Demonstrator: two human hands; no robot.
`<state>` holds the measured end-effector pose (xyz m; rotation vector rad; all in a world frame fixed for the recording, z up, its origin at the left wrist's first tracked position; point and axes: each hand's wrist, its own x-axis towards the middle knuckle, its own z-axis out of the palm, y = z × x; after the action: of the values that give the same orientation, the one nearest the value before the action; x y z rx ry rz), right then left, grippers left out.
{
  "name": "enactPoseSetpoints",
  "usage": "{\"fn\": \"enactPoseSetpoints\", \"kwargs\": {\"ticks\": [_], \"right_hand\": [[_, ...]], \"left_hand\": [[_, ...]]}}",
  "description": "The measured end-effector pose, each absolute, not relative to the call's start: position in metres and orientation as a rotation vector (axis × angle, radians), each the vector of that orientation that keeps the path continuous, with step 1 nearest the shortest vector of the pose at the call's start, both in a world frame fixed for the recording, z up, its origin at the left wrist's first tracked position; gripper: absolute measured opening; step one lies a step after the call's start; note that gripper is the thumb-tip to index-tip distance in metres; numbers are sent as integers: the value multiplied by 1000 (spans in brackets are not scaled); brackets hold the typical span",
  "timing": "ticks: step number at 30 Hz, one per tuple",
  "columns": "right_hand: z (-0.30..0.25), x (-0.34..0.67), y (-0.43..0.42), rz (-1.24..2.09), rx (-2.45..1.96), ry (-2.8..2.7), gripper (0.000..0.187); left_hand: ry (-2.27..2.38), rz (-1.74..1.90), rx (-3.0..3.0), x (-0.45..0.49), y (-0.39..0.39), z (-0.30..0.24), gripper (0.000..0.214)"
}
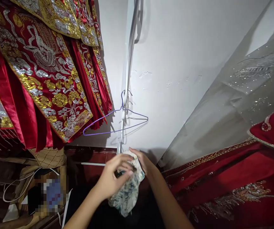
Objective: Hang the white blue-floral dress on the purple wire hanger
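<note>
A bunched cloth [128,194], whitish with dark blue-green patterning, hangs between my hands at the lower middle. My left hand [114,175] is curled over the cloth's upper left part, thumb and fingers bent toward each other around a fold. On the other side my right hand [143,160] grips its upper right edge; several of its fingers are hidden behind the fabric. Just above both hands, a bare purple wire hanger [103,133] hangs by its hook from a pale metal rail [128,54], touching neither hand.
Red garments with gold and silver embroidery [48,70] hang at left. To the right are a sparkly white drape [223,92] and a beaded red garment [244,168]. A wooden seat [27,219] with a white cable [19,200] stands at lower left. The white wall [180,47] lies ahead.
</note>
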<state>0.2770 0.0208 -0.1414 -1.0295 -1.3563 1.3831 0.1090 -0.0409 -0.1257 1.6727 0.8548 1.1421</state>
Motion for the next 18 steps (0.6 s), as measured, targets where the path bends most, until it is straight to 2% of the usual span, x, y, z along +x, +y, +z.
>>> {"fn": "enactPoseSetpoints", "kwargs": {"ticks": [3,5,7,9,12,15,18], "right_hand": [[-111,289,31,1830,-1010,-1474,33],[-97,294,35,2012,-970,-1676,30],[-85,299,36,2032,-891,-2023,30],[-72,310,36,1913,-818,-2399,30],[-47,336,37,1474,-883,-2605,26],[-30,353,50,1146,-1001,-2355,30],[-40,337,78,863,-1035,-2008,40]], "left_hand": [[933,1329,1752,99,-27,-123,43],[900,1256,1833,100,-20,-130,48],[791,1052,1903,103,-17,-142,51],[727,822,1995,99,-15,-155,61],[891,597,2107,73,-5,-166,55],[1051,389,2066,32,9,-162,51],[1085,327,2020,3,15,-141,50]]}}
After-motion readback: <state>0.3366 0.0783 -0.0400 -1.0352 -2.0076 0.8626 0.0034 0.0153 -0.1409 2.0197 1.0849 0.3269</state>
